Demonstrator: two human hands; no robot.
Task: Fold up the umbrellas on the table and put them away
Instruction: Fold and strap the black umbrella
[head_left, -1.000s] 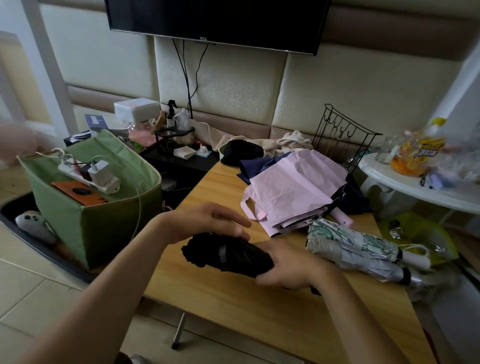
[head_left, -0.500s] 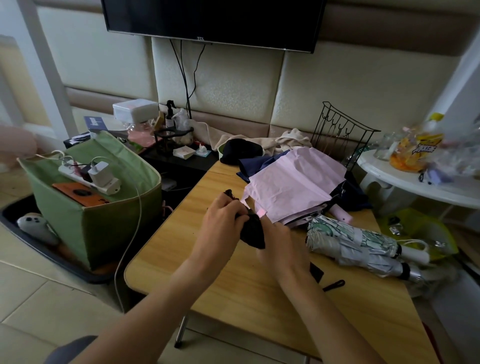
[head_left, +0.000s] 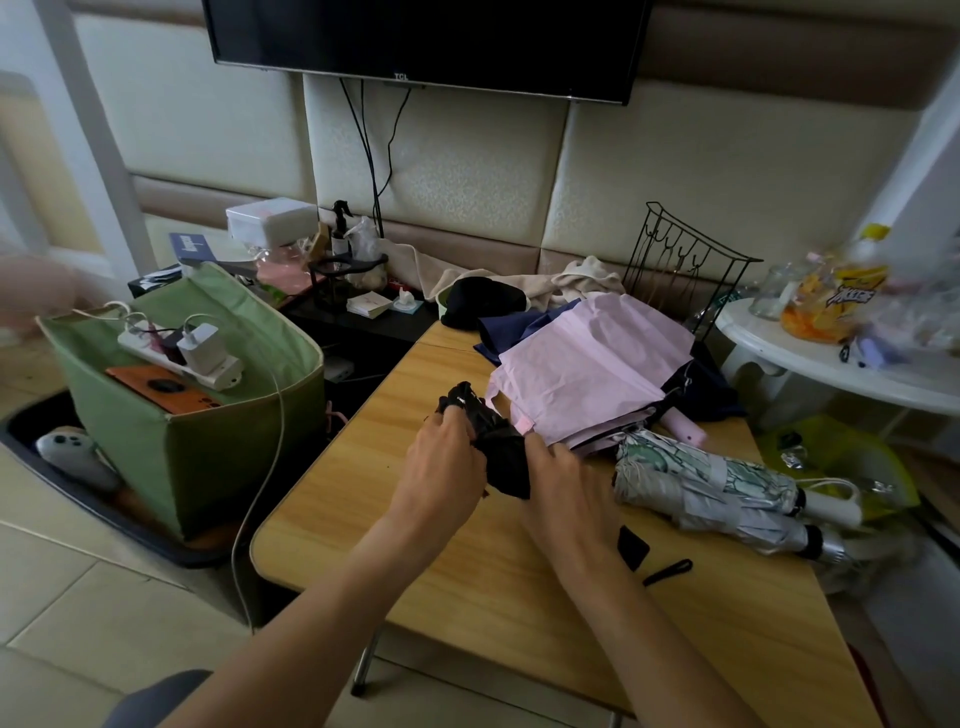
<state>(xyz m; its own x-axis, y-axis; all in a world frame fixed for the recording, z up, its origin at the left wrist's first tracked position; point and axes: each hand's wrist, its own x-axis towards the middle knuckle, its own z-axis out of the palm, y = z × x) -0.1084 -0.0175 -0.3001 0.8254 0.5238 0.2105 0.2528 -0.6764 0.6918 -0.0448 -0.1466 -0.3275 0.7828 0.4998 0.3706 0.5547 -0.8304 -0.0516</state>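
A folded black umbrella (head_left: 498, 447) stands tilted over the wooden table (head_left: 363, 499), held between both hands. My left hand (head_left: 441, 462) grips its upper part, fingers curled round the black cloth. My right hand (head_left: 561, 483) holds the lower part; the black handle (head_left: 632, 546) and its wrist strap (head_left: 667, 570) stick out beneath my wrist. Behind lies a loosely collapsed pink umbrella (head_left: 587, 369) on a dark blue one (head_left: 514, 330). To the right lie a folded green-patterned umbrella (head_left: 691, 462) and a silver one (head_left: 727, 514), side by side.
A green fabric bin (head_left: 208, 441) with a power strip and chargers stands left of the table, its white cable hanging down. A black wire rack (head_left: 680, 270) rises behind the umbrellas. A white round side table (head_left: 810, 358) with bottles is at right. A TV hangs above.
The black umbrella went from lying level in both hands to standing tilted, nearer the pink umbrella. My left hand has shifted up to its top end. The view moved slightly closer.
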